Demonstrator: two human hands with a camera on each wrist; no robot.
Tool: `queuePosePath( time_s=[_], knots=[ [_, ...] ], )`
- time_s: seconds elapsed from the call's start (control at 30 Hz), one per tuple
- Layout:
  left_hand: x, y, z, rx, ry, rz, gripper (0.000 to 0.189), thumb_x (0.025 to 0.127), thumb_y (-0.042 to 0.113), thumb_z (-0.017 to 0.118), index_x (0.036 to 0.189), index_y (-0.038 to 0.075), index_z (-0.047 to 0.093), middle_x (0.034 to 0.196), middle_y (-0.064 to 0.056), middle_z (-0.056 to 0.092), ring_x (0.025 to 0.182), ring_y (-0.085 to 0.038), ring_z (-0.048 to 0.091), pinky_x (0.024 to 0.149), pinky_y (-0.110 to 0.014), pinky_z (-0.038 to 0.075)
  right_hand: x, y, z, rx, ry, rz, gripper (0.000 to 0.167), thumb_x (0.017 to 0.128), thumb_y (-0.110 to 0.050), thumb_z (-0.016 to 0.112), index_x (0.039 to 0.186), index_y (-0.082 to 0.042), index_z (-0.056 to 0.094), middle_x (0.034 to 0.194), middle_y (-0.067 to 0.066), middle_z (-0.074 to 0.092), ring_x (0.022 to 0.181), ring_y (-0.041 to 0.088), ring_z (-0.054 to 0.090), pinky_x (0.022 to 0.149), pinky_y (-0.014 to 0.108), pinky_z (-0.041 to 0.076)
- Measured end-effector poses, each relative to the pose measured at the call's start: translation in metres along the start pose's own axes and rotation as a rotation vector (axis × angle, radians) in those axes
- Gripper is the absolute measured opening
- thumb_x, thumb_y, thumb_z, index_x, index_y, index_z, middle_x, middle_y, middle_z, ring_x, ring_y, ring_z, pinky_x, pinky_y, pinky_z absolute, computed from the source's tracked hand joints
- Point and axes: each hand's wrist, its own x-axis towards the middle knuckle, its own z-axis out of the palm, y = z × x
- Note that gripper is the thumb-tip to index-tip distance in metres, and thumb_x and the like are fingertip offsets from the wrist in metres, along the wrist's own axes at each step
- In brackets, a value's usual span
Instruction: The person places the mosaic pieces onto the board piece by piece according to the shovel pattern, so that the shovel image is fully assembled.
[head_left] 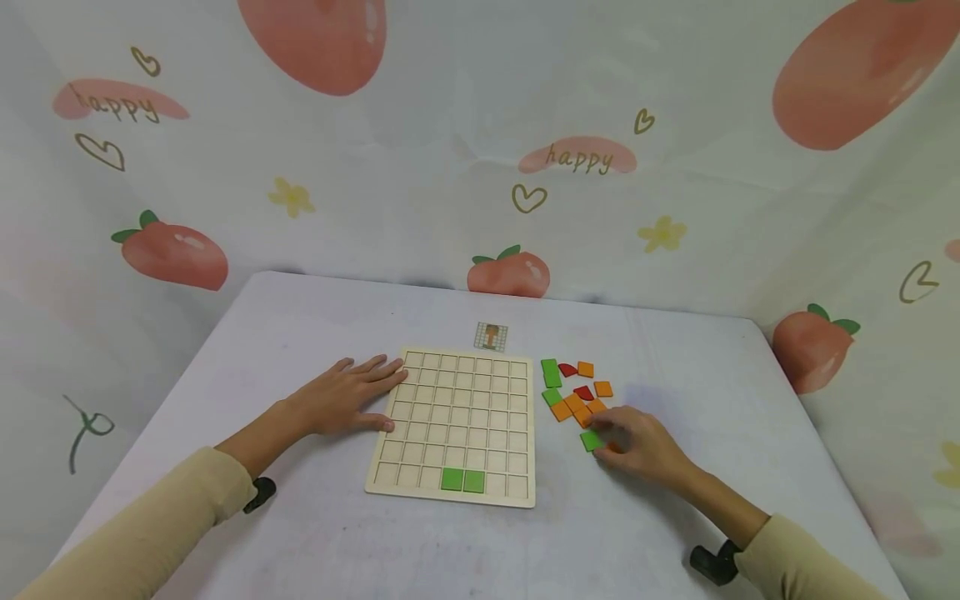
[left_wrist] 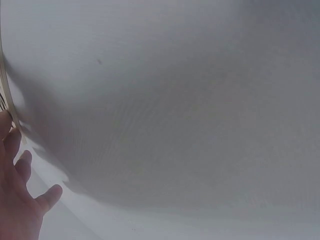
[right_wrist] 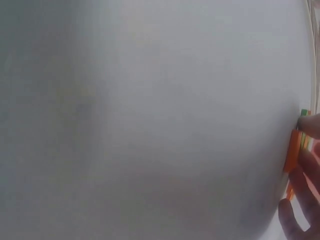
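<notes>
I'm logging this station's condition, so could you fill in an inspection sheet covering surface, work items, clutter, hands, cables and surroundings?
Surface: white tabletop, a few faint specks.
Work items: grid board with two green tiles side by side in its nearest row; loose green, orange and red pieces to its right; small printed card beyond its far edge.
Clutter: nothing seen.
Left hand: fingers spread, fingertips on the board's left edge.
Right hand: at the loose pieces, fingers bent; whether it grips one is unclear.
Cables: nothing seen.
Surroundings: pale backdrop with printed fruit, hearts and "happy".
</notes>
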Motion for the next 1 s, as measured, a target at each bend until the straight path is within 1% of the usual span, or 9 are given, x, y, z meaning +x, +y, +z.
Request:
queuePosePath(
  time_s=[0.1, 0.2, 0.43, 0.63, 0.77, 0.9, 1.0],
  knots=[
    [0.000, -0.001, 0.000, -0.002, -0.002, -0.002, 0.086, 0.091, 0.067, 0.052, 0.156, 0.013, 0.034, 0.162, -0.007, 0.030, 0.147, -0.035, 0.028, 0.109, -0.066, 0.028, 0.001, -0.002, 0.001, -0.021, 0.002, 0.017, 0.042, 0.070, -0.005, 0.088, 0.109, -0.007, 0.073, 0.103, -0.005, 0.073, 0.091, 0.010, 0.065, 0.082, 0.036, 0.056],
    [-0.001, -0.001, 0.001, 0.000, -0.002, 0.000, 0.086, 0.091, 0.067, 0.052, 0.156, 0.013, 0.034, 0.162, -0.007, 0.030, 0.147, -0.035, 0.028, 0.108, -0.066, 0.028, 0.001, -0.004, 0.002, -0.018, 0.003, 0.034, 0.041, 0.071, -0.007, 0.089, 0.109, -0.007, 0.073, 0.103, -0.005, 0.073, 0.090, 0.009, 0.065, 0.082, 0.035, 0.056],
    [-0.001, -0.001, -0.001, 0.001, -0.005, 0.006, 0.086, 0.092, 0.067, 0.052, 0.156, 0.013, 0.034, 0.162, -0.007, 0.030, 0.147, -0.035, 0.028, 0.108, -0.066, 0.029, 0.003, -0.007, 0.003, 0.041, 0.010, 0.042, 0.042, 0.070, -0.009, 0.091, 0.108, -0.007, 0.073, 0.096, -0.006, 0.073, 0.082, 0.005, 0.065, 0.074, 0.025, 0.056],
    [0.000, -0.001, -0.002, 0.005, -0.014, 0.002, 0.086, 0.092, 0.067, 0.052, 0.157, 0.013, 0.033, 0.162, -0.007, 0.029, 0.147, -0.035, 0.028, 0.108, -0.066, 0.028, 0.008, -0.015, 0.004, 0.051, 0.018, 0.019, 0.043, 0.070, -0.012, 0.091, 0.108, -0.004, 0.073, 0.092, -0.007, 0.072, 0.082, 0.006, 0.064, 0.072, 0.024, 0.057],
    [0.000, -0.001, -0.001, 0.010, -0.013, 0.004, 0.086, 0.092, 0.066, 0.052, 0.157, 0.013, 0.033, 0.162, -0.008, 0.029, 0.147, -0.035, 0.028, 0.109, -0.066, 0.028, 0.015, -0.021, 0.007, 0.088, 0.019, -0.009, 0.043, 0.070, -0.009, 0.091, 0.108, -0.004, 0.073, 0.091, -0.007, 0.070, 0.082, 0.009, 0.064, 0.068, 0.023, 0.057],
    [0.000, -0.001, -0.001, 0.013, -0.010, 0.006, 0.085, 0.092, 0.066, 0.052, 0.157, 0.013, 0.033, 0.162, -0.007, 0.029, 0.147, -0.035, 0.028, 0.108, -0.066, 0.028, 0.022, -0.028, 0.010, 0.107, 0.038, -0.063, 0.044, 0.069, -0.008, 0.091, 0.108, -0.004, 0.072, 0.090, -0.006, 0.070, 0.081, 0.011, 0.065, 0.069, 0.029, 0.057],
    [0.000, -0.001, -0.001, 0.007, -0.009, 0.005, 0.086, 0.092, 0.066, 0.053, 0.157, 0.013, 0.033, 0.162, -0.008, 0.029, 0.147, -0.035, 0.028, 0.108, -0.067, 0.028, 0.029, -0.034, 0.013, 0.121, 0.057, -0.085, 0.045, 0.068, -0.009, 0.092, 0.108, -0.003, 0.072, 0.090, -0.006, 0.071, 0.080, 0.013, 0.066, 0.071, 0.032, 0.057]
  ],
)
